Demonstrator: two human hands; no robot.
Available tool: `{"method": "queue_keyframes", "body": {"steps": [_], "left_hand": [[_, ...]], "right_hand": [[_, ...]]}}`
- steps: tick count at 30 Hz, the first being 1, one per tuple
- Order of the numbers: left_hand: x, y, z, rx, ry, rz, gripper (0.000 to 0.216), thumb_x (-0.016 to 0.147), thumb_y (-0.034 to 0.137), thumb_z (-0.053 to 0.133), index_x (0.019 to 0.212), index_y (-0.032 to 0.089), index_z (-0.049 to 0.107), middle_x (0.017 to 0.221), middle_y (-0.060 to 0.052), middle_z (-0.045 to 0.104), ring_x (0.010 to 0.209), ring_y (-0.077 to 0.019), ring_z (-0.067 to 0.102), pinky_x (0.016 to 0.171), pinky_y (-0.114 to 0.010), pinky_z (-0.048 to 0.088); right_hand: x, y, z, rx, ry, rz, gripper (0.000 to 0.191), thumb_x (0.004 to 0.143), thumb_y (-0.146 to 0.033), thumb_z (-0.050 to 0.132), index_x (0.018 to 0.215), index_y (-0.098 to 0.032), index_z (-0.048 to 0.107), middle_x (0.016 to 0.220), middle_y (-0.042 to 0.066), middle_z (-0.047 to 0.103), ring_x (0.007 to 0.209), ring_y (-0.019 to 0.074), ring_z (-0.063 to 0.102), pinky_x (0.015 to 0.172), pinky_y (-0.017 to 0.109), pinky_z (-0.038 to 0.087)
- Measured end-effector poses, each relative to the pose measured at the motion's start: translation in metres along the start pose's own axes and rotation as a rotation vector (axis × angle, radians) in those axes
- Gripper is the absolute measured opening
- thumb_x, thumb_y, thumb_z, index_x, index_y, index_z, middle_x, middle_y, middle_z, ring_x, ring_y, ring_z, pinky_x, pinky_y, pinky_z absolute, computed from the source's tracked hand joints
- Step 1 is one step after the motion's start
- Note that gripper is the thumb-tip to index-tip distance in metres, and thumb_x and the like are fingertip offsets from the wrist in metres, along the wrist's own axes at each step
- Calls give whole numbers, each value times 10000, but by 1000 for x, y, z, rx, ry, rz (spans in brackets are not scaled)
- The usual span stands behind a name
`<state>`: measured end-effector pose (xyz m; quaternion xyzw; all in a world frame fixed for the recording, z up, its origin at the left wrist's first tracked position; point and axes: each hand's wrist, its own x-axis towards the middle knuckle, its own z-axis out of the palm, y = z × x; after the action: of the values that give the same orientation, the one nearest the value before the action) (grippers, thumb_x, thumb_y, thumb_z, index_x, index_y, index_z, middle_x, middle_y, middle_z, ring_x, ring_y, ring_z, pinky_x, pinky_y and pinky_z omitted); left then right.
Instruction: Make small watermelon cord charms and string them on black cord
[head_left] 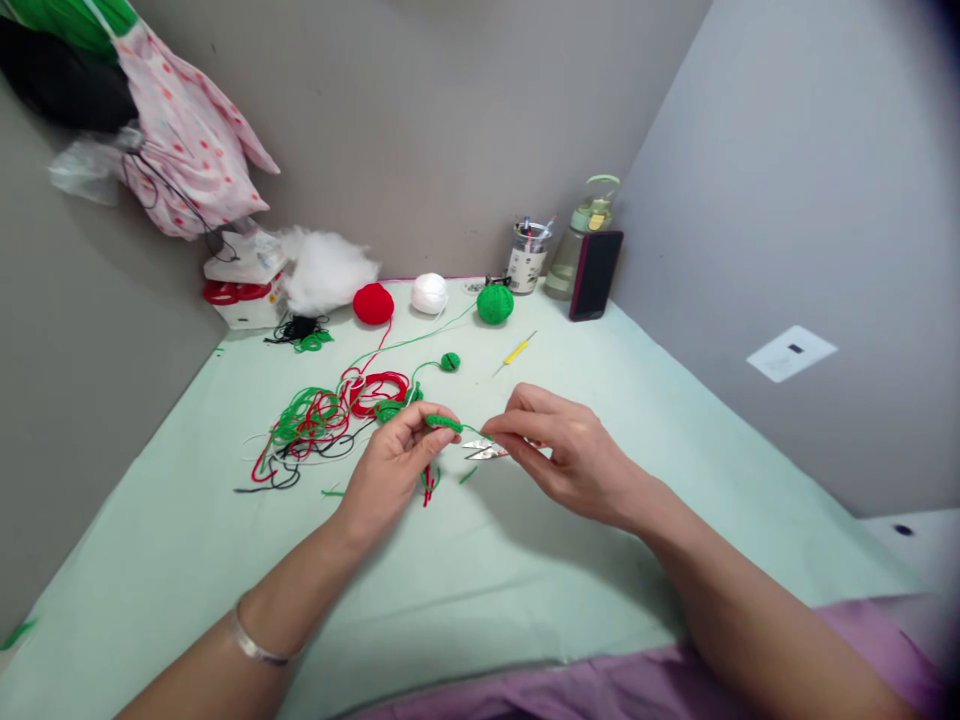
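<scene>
A small curved green crocheted piece (444, 424) is pinched between the thumb and fingers of my left hand (401, 445). From its right end a thin green yarn strand (474, 430) runs to my right hand (559, 440), whose thumb and fingertips are closed on it. Whether those fingertips also hold a needle is too small to make out. Small scissors (487, 451) lie with blades apart on the table just under my right fingers, their handles mostly hidden. Several red and green yarn snippets (428, 485) lie below my left hand.
Left of my hands spreads a tangle of red, green, white and black yarn (315, 425). Behind are red (373, 304), white (429, 294) and green yarn balls (495, 304), a yellow-handled crochet hook (517, 352), white stuffing (330, 272), a pen cup (528, 262), a bottle (570, 255) and a phone (597, 275).
</scene>
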<state>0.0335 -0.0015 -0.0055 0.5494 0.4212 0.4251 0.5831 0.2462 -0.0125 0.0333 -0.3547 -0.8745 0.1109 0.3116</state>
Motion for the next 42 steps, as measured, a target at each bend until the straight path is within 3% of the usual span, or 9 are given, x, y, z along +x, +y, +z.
{"method": "queue_keyframes", "body": {"steps": [10, 18, 23, 26, 33, 42], "left_hand": [[-1, -4, -1, 15, 1, 2, 116, 855, 300, 678, 910, 198, 664, 832, 0, 654, 786, -148, 582, 704, -255, 420], [0, -2, 0, -215, -63, -36, 102, 814, 269, 747, 859, 188, 705, 800, -3, 717, 784, -135, 629, 749, -240, 446], [-3, 3, 2, -297, -123, -76, 106, 798, 260, 759, 852, 189, 703, 762, -6, 731, 776, -146, 647, 780, -257, 459], [-5, 5, 2, -216, -112, -28, 103, 827, 284, 731, 884, 206, 695, 807, -3, 716, 811, -152, 633, 788, -261, 450], [-9, 8, 0, 203, 59, 143, 91, 820, 288, 718, 880, 226, 690, 870, 7, 635, 834, -165, 555, 797, -286, 387], [-5, 2, 1, 220, 45, 104, 105, 824, 328, 699, 876, 238, 690, 854, 9, 621, 808, -175, 526, 770, -308, 363]], "right_hand": [[-1, -3, 3, 22, -17, 47, 204, 965, -105, 491, 950, -132, 692, 784, 36, 539, 682, 122, 500, 596, 246, 373], [2, -3, 9, 351, -14, 287, 178, 947, -146, 564, 912, -169, 737, 776, 16, 541, 692, 115, 516, 618, 245, 384], [3, 4, 7, 584, -52, 315, 156, 937, -207, 601, 914, -180, 753, 809, 22, 558, 719, 125, 529, 651, 263, 421], [3, 7, 5, 621, -56, 316, 146, 932, -215, 610, 901, -179, 748, 812, 23, 559, 724, 126, 535, 640, 256, 440], [2, 5, 8, 431, -9, 267, 164, 928, -134, 590, 920, -180, 747, 781, 12, 534, 693, 104, 532, 568, 217, 409], [0, 9, 5, 500, -40, 209, 283, 940, -87, 542, 1049, -227, 762, 804, 9, 518, 725, 103, 578, 622, 223, 455]]}}
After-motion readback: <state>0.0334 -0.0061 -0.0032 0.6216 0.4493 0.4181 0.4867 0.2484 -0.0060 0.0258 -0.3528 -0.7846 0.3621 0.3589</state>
